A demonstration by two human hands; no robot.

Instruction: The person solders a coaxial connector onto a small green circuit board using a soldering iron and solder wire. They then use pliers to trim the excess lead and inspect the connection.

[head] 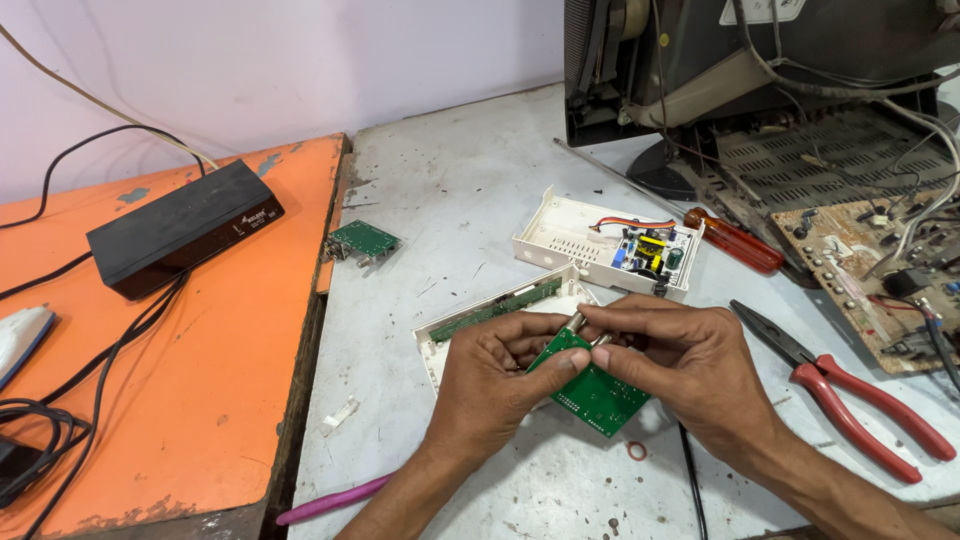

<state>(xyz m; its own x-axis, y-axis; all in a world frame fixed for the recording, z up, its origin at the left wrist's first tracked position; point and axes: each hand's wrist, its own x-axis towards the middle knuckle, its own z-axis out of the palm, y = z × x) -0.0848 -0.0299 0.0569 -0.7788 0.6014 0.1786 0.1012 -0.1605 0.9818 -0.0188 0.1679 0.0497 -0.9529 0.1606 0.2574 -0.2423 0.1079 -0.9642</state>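
Here both hands pinch the green circuit board [592,392] above the grey table [470,190]: left hand [495,375] clamps its near-left edge, right hand [680,365] grips the metal connectors (far edge); the board slants down-right.

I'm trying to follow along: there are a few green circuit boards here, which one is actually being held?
The green circuit board gripped between the left hand and right hand. The small green board lies apart near the orange table.
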